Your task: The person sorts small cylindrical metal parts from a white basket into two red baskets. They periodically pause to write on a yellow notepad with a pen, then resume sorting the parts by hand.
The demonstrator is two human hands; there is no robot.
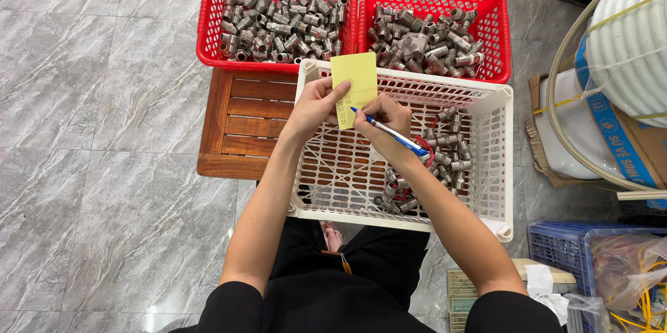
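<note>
1 yellow paper slip [356,75] is the centre of things here, held upright above the far rim of the white plastic basket [495,166]. The left hand [316,105] pinches its lower left edge between thumb and fingers, closed on the paper. The right hand [383,116] is closed round a blue-and-white pen [390,133], whose tip meets the slip near its lower edge, where some small writing already shows.

To write cleanly on an unsupported slip, I judge the left fingers should back the paper right behind the pen tip, the pressure stay light, and the strokes stay short so the sheet does not buckle.

Both forearms reach forward over the basket, elbows apart and wrists drawn in until the hands nearly touch. The right wrist is cocked, with the pen barrel trailing back toward the right forearm.

Inside the white basket, threaded metal pipe fittings [448,149] lie loose along the right side and near corner. Beyond it stand 2 red baskets, the left red basket [208,27] and the right red basket [501,27], both heaped with similar fittings. A wooden slatted stool [243,118] sits just left of the white basket on the grey marble-pattern floor [104,131].
</note>
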